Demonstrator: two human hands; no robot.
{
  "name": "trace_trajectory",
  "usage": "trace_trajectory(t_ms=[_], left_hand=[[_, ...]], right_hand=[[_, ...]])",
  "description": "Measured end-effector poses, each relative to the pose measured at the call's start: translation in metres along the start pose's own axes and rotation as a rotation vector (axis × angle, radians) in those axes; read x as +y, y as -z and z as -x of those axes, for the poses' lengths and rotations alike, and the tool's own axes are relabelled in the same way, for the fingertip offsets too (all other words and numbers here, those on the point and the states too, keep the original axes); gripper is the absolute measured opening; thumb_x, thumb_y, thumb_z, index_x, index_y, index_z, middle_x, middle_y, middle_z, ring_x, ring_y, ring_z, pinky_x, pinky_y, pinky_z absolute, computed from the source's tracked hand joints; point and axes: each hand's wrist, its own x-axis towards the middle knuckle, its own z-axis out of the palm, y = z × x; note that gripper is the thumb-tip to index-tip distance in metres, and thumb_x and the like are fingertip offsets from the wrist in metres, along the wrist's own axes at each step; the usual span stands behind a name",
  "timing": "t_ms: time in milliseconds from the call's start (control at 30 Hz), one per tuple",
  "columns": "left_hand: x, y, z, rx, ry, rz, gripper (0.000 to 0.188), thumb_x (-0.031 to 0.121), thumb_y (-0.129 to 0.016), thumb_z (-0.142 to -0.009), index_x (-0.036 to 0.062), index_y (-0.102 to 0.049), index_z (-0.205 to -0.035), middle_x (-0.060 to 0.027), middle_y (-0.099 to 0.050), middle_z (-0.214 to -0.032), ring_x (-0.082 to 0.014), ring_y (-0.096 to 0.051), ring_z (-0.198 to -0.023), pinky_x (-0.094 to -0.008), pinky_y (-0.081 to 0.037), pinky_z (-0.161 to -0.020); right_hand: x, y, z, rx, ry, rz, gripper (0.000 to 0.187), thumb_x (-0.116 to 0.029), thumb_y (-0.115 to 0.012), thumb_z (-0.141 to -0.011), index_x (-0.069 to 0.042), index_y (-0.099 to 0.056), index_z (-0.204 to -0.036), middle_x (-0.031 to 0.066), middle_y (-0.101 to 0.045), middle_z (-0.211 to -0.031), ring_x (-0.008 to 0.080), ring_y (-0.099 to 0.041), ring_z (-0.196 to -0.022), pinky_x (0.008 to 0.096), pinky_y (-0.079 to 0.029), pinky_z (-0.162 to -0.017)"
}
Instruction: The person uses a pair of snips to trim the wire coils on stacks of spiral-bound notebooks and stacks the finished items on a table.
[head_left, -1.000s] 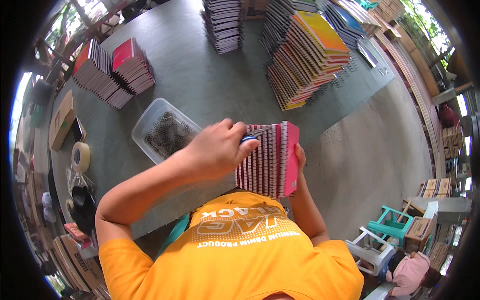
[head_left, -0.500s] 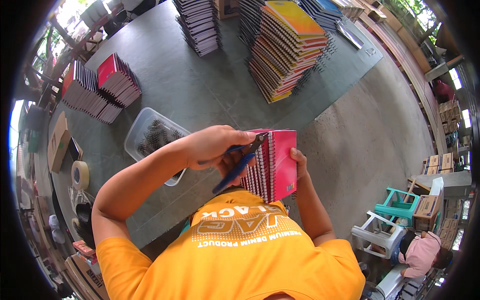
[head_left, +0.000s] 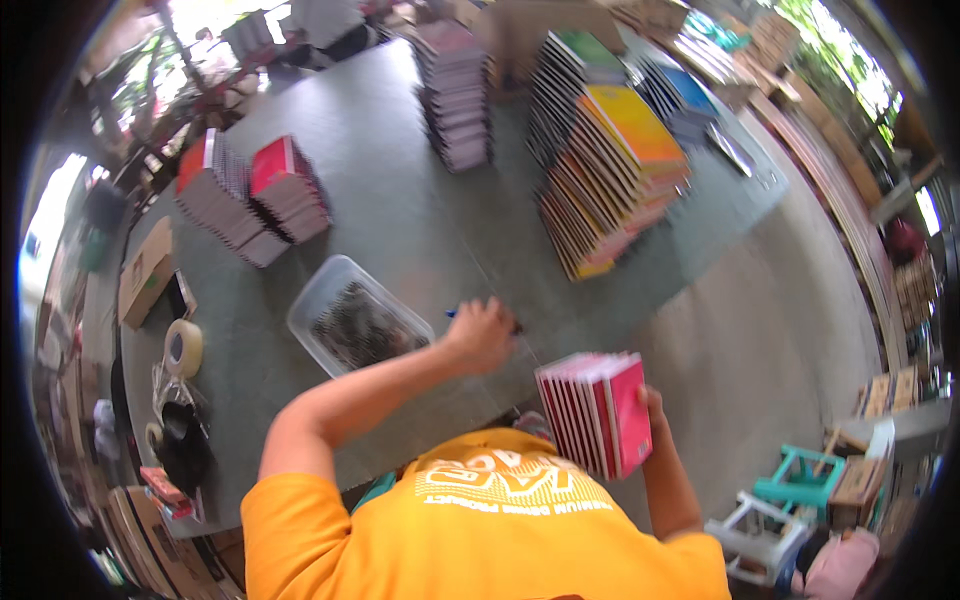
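Note:
Above the table, my left hand (head_left: 482, 336) is curled over the blue-handled wire cutters (head_left: 452, 313). A bit of blue handle and a dark tip stick out on either side, and the rest is hidden under the fingers. My right hand (head_left: 650, 402) grips a bundle of pink-covered spiral notebooks (head_left: 628, 415) by its right side, in front of my body at the table's near edge. Left of my left hand is a clear plastic tub (head_left: 312, 337) with dark wire coil pieces (head_left: 358, 328) in it.
On the grey table (head_left: 400, 225) stand red-covered notebook stacks (head_left: 285, 190), a tall pale stack (head_left: 455, 110), yellow-orange notebooks (head_left: 615, 180) and blue ones (head_left: 680, 100). A tape roll (head_left: 183, 348) lies at left. Plastic stools (head_left: 755, 535) and a person in pink (head_left: 842, 568) are at lower right.
My left hand has moved from the notebooks out over the table with the wire cutters. The notebook bundle is turned and lower right in view, still in my right hand. The view has shifted.

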Motion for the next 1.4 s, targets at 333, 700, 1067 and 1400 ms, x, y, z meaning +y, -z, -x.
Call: trace_trajectory(t_ms=[333, 700, 1067, 1400], left_hand=[[0.082, 0.074, -0.033, -0.592, -0.647, 0.896, 0.077, 0.061, -0.054, -0.077, 0.0085, -0.039, -0.132, -0.0198, -0.046, -0.127, -0.0331, -0.044, -0.118, -0.0422, -0.034, -0.098], [0.062, 0.005, -0.011, -0.89, -0.524, 1.172, 0.111, 0.052, -0.068, -0.071, 0.0043, 0.004, -0.141, -0.0194, -0.017, -0.143, -0.0287, -0.016, -0.134, -0.0408, -0.015, -0.108], [0.006, -0.008, 0.061, 0.011, -0.186, 1.853, 0.11, 0.03, -0.08, -0.063, 0.0033, -0.007, -0.141, -0.0143, -0.032, -0.137, -0.0218, -0.035, -0.123, -0.0343, -0.026, -0.104], [-0.006, -0.037, 0.011, 0.193, -0.119, 2.324, 0.073, 0.056, -0.049, -0.083, 0.0052, -0.032, -0.132, -0.0085, -0.046, -0.122, -0.0157, -0.044, -0.112, -0.0298, -0.033, -0.096]], right_hand=[[-0.007, -0.062, -0.032, -0.226, -0.477, 0.6, 0.067, -0.026, -0.068, -0.073, 0.0, -0.039, -0.128, 0.0121, -0.054, -0.116, 0.0203, -0.053, -0.106, 0.0344, -0.042, -0.092], [-0.026, 0.001, -0.072, -0.267, -0.907, 0.325, 0.079, -0.037, -0.07, -0.072, 0.001, -0.033, -0.131, 0.018, -0.044, -0.128, 0.0279, -0.049, -0.114, 0.0415, -0.038, -0.098], [0.053, -0.053, -0.072, 0.113, 0.279, 0.496, 0.101, -0.036, -0.081, -0.055, -0.001, -0.027, -0.133, 0.0177, -0.041, -0.129, 0.0284, -0.044, -0.116, 0.0415, -0.036, -0.098], [0.064, -0.038, -0.11, -0.098, 0.825, 1.006, 0.132, -0.028, -0.084, -0.054, -0.005, 0.014, -0.139, 0.0181, -0.022, -0.138, 0.0289, -0.027, -0.128, 0.0394, -0.02, -0.106]])
